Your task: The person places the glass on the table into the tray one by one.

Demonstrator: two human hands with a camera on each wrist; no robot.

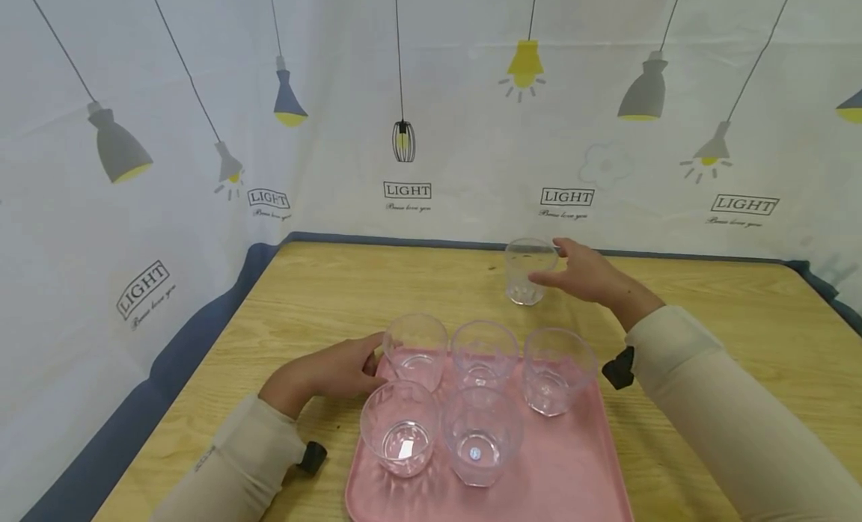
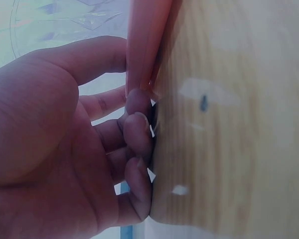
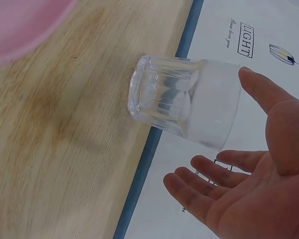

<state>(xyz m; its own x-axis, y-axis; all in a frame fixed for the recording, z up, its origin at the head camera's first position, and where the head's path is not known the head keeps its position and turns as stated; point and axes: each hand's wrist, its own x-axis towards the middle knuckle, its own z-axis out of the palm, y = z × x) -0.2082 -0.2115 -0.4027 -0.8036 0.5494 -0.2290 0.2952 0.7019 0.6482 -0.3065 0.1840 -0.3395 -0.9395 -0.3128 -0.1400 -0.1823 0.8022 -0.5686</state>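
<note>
A clear plastic cup point(image 1: 530, 275) stands upright on the wooden table near its back edge. My right hand point(image 1: 584, 274) is beside it with fingers spread; in the right wrist view the thumb tip is right at the rim and the other fingers are apart from the cup point(image 3: 189, 99). At the back left corner of the pink tray point(image 1: 559, 462), my left hand point(image 1: 337, 369) grips the edge, its thumb against the tray's side point(image 2: 145, 45) and the other fingers curled at the table. On the tray stand several clear cups, one point(image 1: 415, 354) beside the left hand.
Three cups line the tray's back side, with two more in front, including a near-left cup point(image 1: 402, 432). The wooden table point(image 1: 323, 283) surrounds the tray. A white curtain point(image 1: 465, 163) printed with lamps hangs behind the table's back edge.
</note>
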